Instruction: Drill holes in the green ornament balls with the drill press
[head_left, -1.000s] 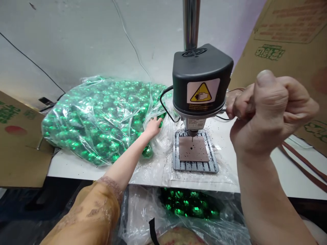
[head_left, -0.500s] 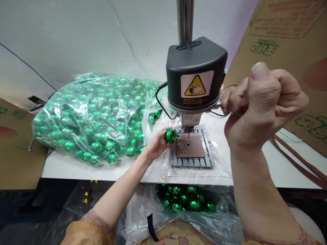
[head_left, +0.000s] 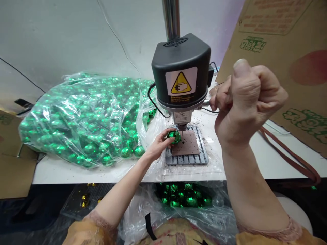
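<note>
Basically, a white desk (head_left: 76, 173) runs across the view, cardboard box (head_left: 276, 61) standing at the right. Big clear bag (head_left: 84, 119) full of shiny green balls covers the left side of the desk; a couple of balls lie at its near right edge. Black drill (head_left: 181, 64) with yellow warning label on a metal pole, right of the bag. Second bag (head_left: 189, 195), more green balls, sits lower, by the desk's front edge. Right hand (head_left: 247, 98) is curled in a fist round the lever (head_left: 205, 103) on the drill's side, most of the lever hidden by fingers. Slotted metal plate (head_left: 204, 159) under the drill. Left hand (head_left: 162, 143) clamped on one green ball (head_left: 171, 136), thumb on the near side. Brown board (head_left: 190, 148) on the plate, dark specks scattered over both. Held ball is above the board's left part, just left of the drill bit (head_left: 182, 133); can't tell if it touches the board. Small dark hole in the board near the bit.
</note>
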The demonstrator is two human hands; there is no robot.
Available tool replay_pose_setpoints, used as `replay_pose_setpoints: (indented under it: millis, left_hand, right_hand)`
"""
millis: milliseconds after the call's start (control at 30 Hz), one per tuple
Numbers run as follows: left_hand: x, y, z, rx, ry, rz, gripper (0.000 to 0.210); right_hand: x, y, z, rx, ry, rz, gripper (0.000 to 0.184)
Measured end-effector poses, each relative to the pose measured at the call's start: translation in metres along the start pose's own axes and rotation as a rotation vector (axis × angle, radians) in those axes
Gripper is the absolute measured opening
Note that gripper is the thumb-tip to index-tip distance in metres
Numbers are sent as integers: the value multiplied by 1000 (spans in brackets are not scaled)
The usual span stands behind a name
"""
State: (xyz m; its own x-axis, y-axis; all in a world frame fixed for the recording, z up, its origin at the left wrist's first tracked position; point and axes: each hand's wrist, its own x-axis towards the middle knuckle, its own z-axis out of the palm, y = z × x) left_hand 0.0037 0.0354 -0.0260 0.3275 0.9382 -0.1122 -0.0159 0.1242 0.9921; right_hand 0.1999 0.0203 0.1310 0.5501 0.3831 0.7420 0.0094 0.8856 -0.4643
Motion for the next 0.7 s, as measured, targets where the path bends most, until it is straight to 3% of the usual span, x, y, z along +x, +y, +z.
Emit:
replay_pose_setpoints:
  millis: [167, 400, 700]
  left_hand:
    - [4, 1, 4, 76, -41, 31, 64]
    - [12, -7, 9, 179, -33, 62, 63]
    - [8, -17, 26, 433, 122, 233, 58]
  right_hand:
    - [0, 0, -1, -18, -13, 4, 43]
    - [-2, 0, -2, -55, -20, -13, 47]
    - [-2, 1, -4, -97, -33, -22, 46]
